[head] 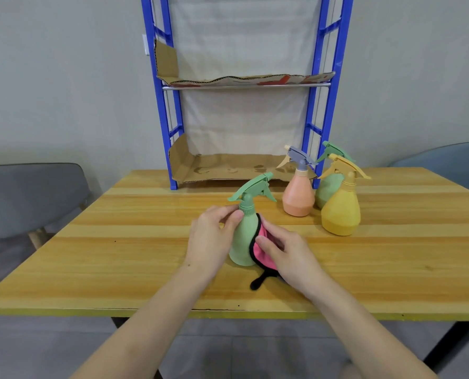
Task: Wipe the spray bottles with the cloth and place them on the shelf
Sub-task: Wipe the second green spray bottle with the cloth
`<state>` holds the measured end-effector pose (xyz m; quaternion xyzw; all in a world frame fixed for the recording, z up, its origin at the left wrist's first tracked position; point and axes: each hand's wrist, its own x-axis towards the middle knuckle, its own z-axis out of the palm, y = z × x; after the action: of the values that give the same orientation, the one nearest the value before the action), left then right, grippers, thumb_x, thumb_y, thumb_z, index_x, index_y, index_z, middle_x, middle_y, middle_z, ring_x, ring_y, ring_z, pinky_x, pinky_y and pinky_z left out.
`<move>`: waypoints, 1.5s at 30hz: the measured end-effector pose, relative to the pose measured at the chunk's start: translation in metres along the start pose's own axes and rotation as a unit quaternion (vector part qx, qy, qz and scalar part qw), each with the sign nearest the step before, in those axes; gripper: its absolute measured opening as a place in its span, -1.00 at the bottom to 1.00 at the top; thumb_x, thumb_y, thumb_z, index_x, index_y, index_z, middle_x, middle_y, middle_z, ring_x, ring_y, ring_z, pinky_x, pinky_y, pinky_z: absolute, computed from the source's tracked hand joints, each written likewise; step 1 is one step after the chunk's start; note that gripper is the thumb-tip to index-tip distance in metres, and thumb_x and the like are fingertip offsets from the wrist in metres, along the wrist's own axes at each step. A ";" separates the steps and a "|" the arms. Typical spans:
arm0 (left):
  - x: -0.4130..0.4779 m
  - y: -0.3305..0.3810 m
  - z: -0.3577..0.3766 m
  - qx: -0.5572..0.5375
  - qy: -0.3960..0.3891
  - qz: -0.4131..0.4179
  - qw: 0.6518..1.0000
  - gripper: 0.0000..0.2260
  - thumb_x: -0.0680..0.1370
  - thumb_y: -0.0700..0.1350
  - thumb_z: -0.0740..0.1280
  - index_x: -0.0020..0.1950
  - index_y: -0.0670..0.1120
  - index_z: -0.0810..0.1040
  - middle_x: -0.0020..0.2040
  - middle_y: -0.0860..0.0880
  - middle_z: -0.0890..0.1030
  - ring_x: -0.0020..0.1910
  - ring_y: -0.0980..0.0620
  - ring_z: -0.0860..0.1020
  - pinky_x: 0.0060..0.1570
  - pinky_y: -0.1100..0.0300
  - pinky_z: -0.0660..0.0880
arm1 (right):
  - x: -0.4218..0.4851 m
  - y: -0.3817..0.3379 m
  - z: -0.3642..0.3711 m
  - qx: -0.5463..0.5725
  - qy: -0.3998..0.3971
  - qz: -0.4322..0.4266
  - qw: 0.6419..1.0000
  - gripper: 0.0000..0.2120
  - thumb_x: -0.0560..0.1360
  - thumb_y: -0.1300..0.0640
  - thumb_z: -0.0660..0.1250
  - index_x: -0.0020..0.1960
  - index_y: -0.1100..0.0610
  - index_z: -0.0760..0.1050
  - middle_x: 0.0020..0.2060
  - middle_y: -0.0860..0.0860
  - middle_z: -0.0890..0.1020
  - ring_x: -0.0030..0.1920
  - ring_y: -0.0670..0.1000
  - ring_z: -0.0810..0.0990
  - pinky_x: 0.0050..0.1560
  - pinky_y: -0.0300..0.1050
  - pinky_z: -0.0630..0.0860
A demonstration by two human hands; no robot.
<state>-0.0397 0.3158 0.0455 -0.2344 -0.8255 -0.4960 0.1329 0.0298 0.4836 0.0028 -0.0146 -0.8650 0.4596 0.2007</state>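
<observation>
A light green spray bottle [243,236] stands upright on the wooden table [118,242]. My left hand [214,236] grips its neck and left side. Against the bottle's right side my right hand [285,253] presses a pink cloth with black trim [262,253]; the cloth's black loop lies on the table below. To the right stand three more bottles: an orange one with a grey-blue trigger [299,195], a yellow one [341,212], and a second green one [326,187] partly hidden behind the yellow. The blue shelf [320,86] stands at the table's far edge with cardboard on both levels.
A grey chair [28,198] sits at the left of the table and a blue-grey chair [446,157] at the right. A grey wall rises behind the shelf. No bottles stand on either cardboard level of the shelf.
</observation>
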 end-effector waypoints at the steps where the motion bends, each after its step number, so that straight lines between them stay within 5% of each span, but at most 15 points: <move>1: 0.000 0.001 0.000 0.015 0.000 0.001 1.000 -0.76 0.67 0.01 0.34 0.29 0.03 0.69 0.12 0.08 0.68 0.11 0.11 0.61 0.18 0.14 0.51 | 0.000 0.001 0.000 -0.003 -0.007 0.001 1.000 -0.45 0.61 -0.11 0.32 0.58 -0.14 0.34 0.46 -0.25 0.49 0.48 -0.23 0.41 0.52 0.04 0.39; 8: 0.000 0.001 -0.002 0.043 -0.003 -0.002 0.999 -0.77 0.67 0.02 0.33 0.25 0.05 0.72 0.04 0.06 0.68 0.01 0.03 0.63 0.03 0.11 0.52 | 0.014 -0.024 0.009 -0.013 0.072 -0.028 0.997 -0.57 0.62 -0.10 0.35 0.48 -0.18 0.49 0.09 -0.23 0.73 0.08 -0.13 0.65 0.17 -0.08 0.57; 15: 0.003 0.000 -0.003 0.041 -0.015 -0.013 0.999 -0.78 0.66 0.04 0.34 0.24 0.07 0.72 0.04 0.07 0.68 0.03 0.02 0.63 0.04 0.07 0.54 | 0.002 -0.001 -0.003 -0.039 -0.005 -0.002 0.999 -0.44 0.62 0.01 0.39 0.57 -0.19 0.34 0.37 -0.20 0.59 0.36 -0.17 0.54 0.43 -0.09 0.46; 19: 0.002 0.000 -0.002 0.045 -0.012 -0.010 0.999 -0.76 0.67 0.04 0.33 0.27 0.07 0.70 0.09 0.06 0.69 0.07 0.00 0.63 0.10 0.01 0.56 | -0.001 0.008 -0.009 -0.053 -0.053 0.017 0.997 -0.40 0.63 0.11 0.39 0.60 -0.18 0.29 0.44 -0.15 0.52 0.39 -0.14 0.52 0.31 -0.43 0.42; 22: 0.001 0.000 -0.001 0.044 -0.016 -0.004 0.999 -0.76 0.67 0.06 0.32 0.26 0.09 0.70 0.10 0.07 0.68 0.08 0.02 0.63 0.09 0.03 0.56 | 0.002 0.006 -0.005 -0.049 -0.009 0.012 0.999 -0.43 0.59 -0.01 0.42 0.57 -0.16 0.36 0.39 -0.18 0.57 0.39 -0.15 0.53 0.45 -0.09 0.46; 28: 0.002 -0.003 0.004 0.025 -0.021 -0.006 0.999 -0.80 0.62 0.12 0.37 0.16 0.14 0.72 0.05 0.10 0.69 0.03 0.03 0.63 0.04 0.02 0.58 | 0.012 -0.020 0.006 -0.049 0.036 -0.006 0.998 -0.40 0.54 -0.30 0.28 0.55 -0.21 0.36 0.23 -0.16 0.69 0.25 -0.04 0.62 0.28 0.04 0.56; 35: -0.002 0.002 0.005 -0.019 -0.016 -0.023 0.999 -0.76 0.61 0.07 0.41 0.27 0.12 0.60 0.00 0.19 0.71 0.05 0.20 0.65 0.15 -0.01 0.60 | -0.004 0.006 -0.009 -0.145 -0.019 0.013 0.989 -0.43 0.63 -0.10 0.33 0.61 -0.14 0.29 0.44 -0.12 0.55 0.44 -0.01 0.49 0.45 -0.03 0.42; 45: -0.002 -0.003 0.009 0.011 -0.011 0.005 1.000 -0.86 0.61 0.06 0.38 0.17 0.18 0.57 0.11 0.19 0.61 0.13 0.14 0.61 0.24 -0.16 0.53 | 0.001 -0.018 0.006 -0.105 0.046 -0.029 0.993 -0.47 0.68 -0.03 0.28 0.62 -0.11 0.27 0.43 -0.13 0.55 0.41 -0.05 0.49 0.34 -0.20 0.38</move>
<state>-0.0398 0.3225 0.0381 -0.2424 -0.8315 -0.4831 0.1284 0.0295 0.4684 0.0144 -0.0319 -0.8985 0.3591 0.2504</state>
